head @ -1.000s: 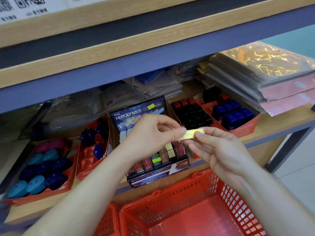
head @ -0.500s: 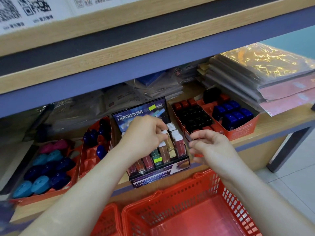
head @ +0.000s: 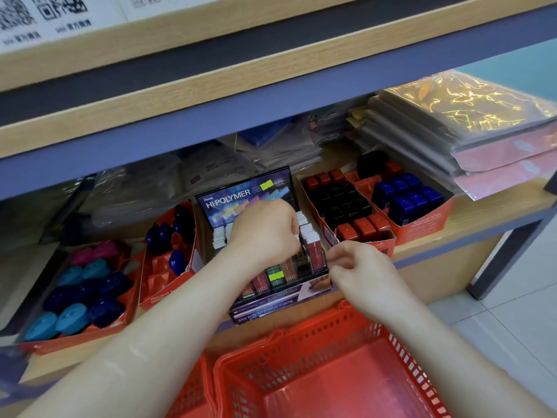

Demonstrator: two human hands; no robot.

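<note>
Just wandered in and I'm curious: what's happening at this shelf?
A person stands at a shop shelf. Their left hand reaches into the eraser box, fingertips down among the erasers; whether it grips one is hidden. The right hand hovers loosely curled by the box's front corner, holding nothing. A red basket sits below.

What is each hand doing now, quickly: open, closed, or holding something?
Left hand: pinches an eraser in the box.
Right hand: open, loosely curled, holds nothing.
</note>
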